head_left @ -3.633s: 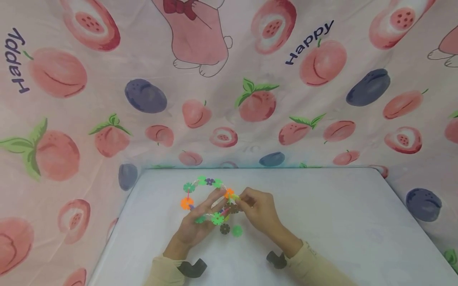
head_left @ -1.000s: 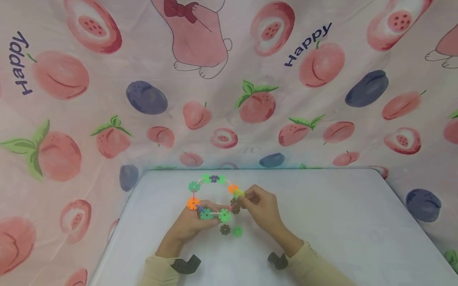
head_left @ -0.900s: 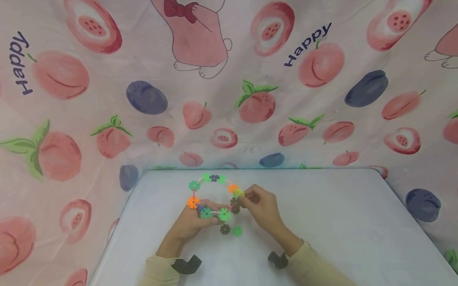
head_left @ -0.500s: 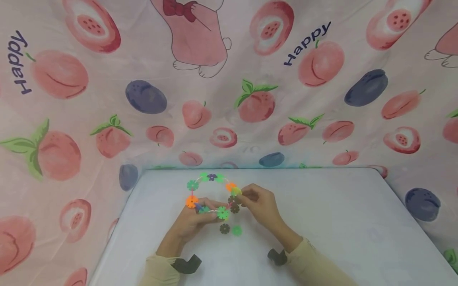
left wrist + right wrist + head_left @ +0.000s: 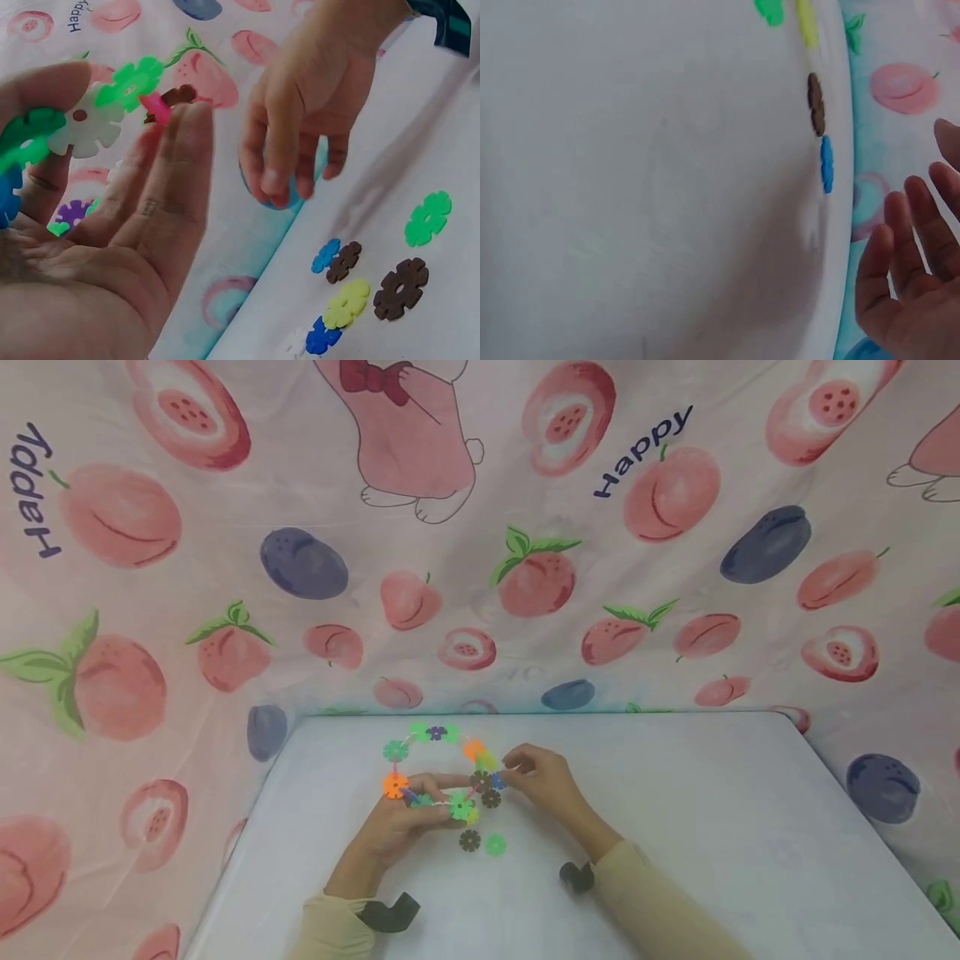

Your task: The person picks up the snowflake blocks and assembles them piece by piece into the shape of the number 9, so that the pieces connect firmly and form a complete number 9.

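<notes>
A ring of linked flower-shaped discs, including an orange disc [image 5: 395, 786], stands tilted in my left hand [image 5: 397, 818]. In the left wrist view, the fingers and thumb of my left hand [image 5: 127, 247] hold the chain around a white disc [image 5: 86, 126] and a green disc [image 5: 135, 81]. My right hand [image 5: 543, 777] is just right of the ring. Its fingers hang loosely curled, with no disc visible between them, and the right wrist view shows the right hand [image 5: 919, 262] empty too. Part of the ring is hidden behind the left fingers.
Loose discs lie on the white table [image 5: 675, 827]: a brown one [image 5: 470, 841], a green one [image 5: 496, 844] and, in the left wrist view, a yellow one [image 5: 347, 303] and a blue one [image 5: 322, 337]. A fruit-patterned cloth [image 5: 637, 602] stands behind the table.
The right fingers have come away from the yellow part of the ring, and a blue disc beside them shows now. The ring has shifted slightly left with the left hand.
</notes>
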Demonstrator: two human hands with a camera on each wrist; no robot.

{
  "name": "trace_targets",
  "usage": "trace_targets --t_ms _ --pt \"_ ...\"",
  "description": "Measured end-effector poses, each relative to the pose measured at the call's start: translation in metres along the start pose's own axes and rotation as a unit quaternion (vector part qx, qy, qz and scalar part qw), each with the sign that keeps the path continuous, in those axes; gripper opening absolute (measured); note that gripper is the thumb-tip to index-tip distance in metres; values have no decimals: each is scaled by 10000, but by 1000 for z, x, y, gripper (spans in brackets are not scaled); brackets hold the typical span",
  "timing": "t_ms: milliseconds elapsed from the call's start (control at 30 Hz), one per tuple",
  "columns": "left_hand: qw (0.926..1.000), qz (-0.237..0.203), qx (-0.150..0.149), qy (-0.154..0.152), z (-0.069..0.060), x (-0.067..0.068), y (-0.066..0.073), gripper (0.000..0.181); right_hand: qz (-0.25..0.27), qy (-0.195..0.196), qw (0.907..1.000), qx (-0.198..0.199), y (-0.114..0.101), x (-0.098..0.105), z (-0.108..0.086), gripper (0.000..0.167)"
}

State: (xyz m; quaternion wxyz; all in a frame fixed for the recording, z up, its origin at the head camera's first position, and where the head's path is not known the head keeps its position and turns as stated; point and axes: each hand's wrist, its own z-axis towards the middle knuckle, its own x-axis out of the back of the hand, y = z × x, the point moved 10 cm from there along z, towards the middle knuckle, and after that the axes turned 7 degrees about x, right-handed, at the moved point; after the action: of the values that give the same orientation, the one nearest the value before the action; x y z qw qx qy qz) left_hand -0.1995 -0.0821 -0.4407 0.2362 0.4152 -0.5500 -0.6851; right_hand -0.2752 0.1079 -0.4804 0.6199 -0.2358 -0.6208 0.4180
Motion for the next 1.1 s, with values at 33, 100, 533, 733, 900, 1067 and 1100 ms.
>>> trace_targets --t_ms 33,100,533,733,900,1067,1100 --pt "10000 -44 26 -53 0 -1 -1 31 -84 -70 9999 -39 2 -2 2 17" --pt "9997 -124 6 -197 0 -3 -1 33 -301 -193 9993 -60 5 -7 6 19" --pt "9956 -806 -224 -418 -3 -2 4 44 -1331 -743 9874 416 7 -36 18 21" --pt "9972 -668 -213 -277 -3 2 4 42 -1524 -864 9831 537 3 -39 19 17" --pt "9971 -704 -136 -238 -2 2 3 43 -1383 -885 9855 420 15 -37 20 16" --pt "9982 -597 -1 -35 -2 6 0 40 -929 -862 9916 240 27 -30 18 8" --pt "9984 -568 32 21 -2 7 -1 39 -812 -893 9925 194 28 -29 17 9"
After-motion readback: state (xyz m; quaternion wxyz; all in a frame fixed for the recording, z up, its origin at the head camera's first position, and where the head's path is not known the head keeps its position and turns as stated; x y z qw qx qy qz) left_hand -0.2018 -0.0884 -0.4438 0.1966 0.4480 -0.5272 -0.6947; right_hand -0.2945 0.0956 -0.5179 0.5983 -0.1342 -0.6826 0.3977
